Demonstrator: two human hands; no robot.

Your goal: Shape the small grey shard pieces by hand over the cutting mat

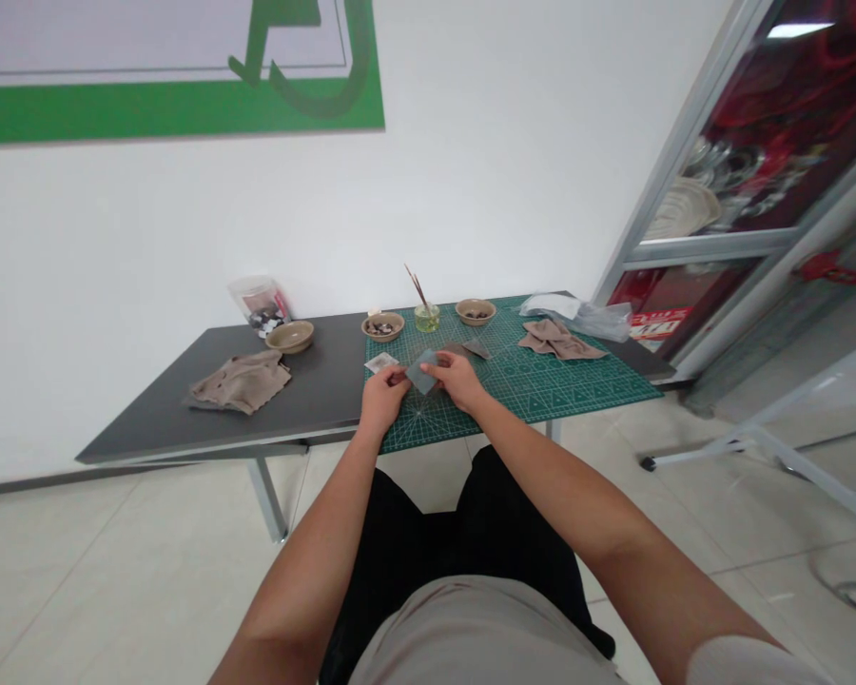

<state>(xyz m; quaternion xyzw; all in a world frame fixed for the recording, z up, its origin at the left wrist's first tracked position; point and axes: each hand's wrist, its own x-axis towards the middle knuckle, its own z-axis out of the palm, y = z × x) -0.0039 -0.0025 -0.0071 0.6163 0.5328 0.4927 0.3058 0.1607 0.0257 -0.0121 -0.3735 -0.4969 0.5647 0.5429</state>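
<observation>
My left hand [383,395] and my right hand [457,378] meet over the green cutting mat [542,381], both closed on a small grey flat piece [423,371] held between them. The left fingers pinch its left edge, the right fingers grip its right side. A small white card [380,362] lies on the mat just behind my left hand. A dark grey scrap [476,348] rests on the mat behind my right hand.
On the dark table [185,419] stand three tan bowls [290,336] [383,326] [476,311], a glass of green liquid with sticks [426,317] and a clear container [259,303]. Beige cloths [241,381] [557,340] and a plastic bag [577,314] lie about. A glass door frame [685,143] stands right.
</observation>
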